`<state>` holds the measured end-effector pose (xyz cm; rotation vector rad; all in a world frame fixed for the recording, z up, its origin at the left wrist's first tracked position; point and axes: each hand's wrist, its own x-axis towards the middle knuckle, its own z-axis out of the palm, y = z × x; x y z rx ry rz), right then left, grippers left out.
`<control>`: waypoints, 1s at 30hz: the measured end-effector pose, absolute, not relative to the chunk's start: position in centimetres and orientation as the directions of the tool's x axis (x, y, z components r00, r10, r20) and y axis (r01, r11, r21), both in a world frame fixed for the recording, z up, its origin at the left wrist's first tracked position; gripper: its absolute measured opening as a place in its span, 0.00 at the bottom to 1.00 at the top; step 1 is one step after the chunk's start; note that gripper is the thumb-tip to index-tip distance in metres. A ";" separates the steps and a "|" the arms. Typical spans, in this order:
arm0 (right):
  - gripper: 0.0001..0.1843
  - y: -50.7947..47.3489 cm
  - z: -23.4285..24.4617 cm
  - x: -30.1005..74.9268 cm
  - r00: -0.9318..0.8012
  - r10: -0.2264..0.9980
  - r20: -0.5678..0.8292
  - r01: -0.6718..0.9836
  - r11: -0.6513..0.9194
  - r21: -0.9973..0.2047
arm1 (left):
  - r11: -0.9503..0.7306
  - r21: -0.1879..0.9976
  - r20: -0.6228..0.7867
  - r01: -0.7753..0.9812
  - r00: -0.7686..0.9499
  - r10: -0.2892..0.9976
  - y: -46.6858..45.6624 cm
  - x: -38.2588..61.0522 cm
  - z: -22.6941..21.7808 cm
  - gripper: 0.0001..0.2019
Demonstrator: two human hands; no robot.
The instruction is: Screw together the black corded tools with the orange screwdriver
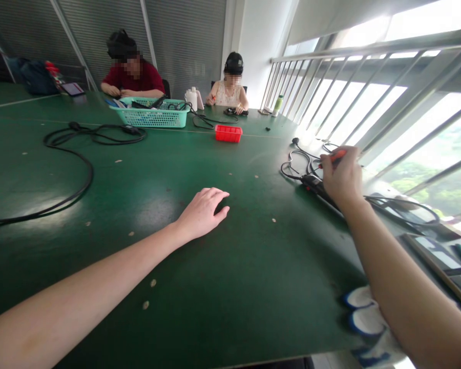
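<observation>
My left hand (pixel 203 212) rests on the green tabletop (pixel 230 287), fingers stretched out and thumb apart, holding nothing. To the right, my right hand (pixel 343 177) is closed around an orange-and-black tool (pixel 337 156) that looks like a screwdriver; my fingers cover part of it. Just beneath and beside this hand lies a black power strip (pixel 318 187) with its coiled black cable (pixel 297 156). The hand partly hides the strip, so I cannot tell whether the two touch. White gloves with blue edging (pixel 369 320) lie by my right forearm.
A red bin (pixel 228 134) and a teal basket (pixel 153 117) of tools stand farther back. A long black cable (pixel 88 169) curves across the left. Two people sit at the far side. A metal railing (pixel 353 97) and a flat board (pixel 441 266) are at the right.
</observation>
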<state>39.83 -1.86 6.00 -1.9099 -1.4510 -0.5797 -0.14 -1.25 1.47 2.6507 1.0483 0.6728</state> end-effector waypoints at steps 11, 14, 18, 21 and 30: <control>0.24 -1.6 6.1 39.5 0.284 0.685 0.671 0.958 -0.237 -0.163 | -0.715 0.357 0.319 0.601 0.641 0.698 -1.5 -0.1 1.9 0.18; 0.26 -1.7 6.6 39.0 0.271 0.651 0.709 0.945 -0.319 -0.069 | -0.718 0.352 0.323 0.600 0.642 0.695 -1.5 -0.1 1.9 0.18; 0.28 -1.7 7.0 39.0 0.319 0.636 0.703 0.915 -0.399 -0.055 | -0.719 0.353 0.330 0.598 0.640 0.694 -1.3 -0.1 1.7 0.18; 0.23 -1.7 7.1 39.0 0.367 0.631 0.684 0.907 -0.404 -0.114 | -0.718 0.355 0.328 0.598 0.640 0.695 -1.3 -0.1 1.6 0.18; 0.19 -1.7 7.2 38.8 0.295 0.649 0.701 0.932 -0.357 -0.062 | -0.717 0.354 0.325 0.601 0.640 0.697 -1.4 -0.1 1.8 0.18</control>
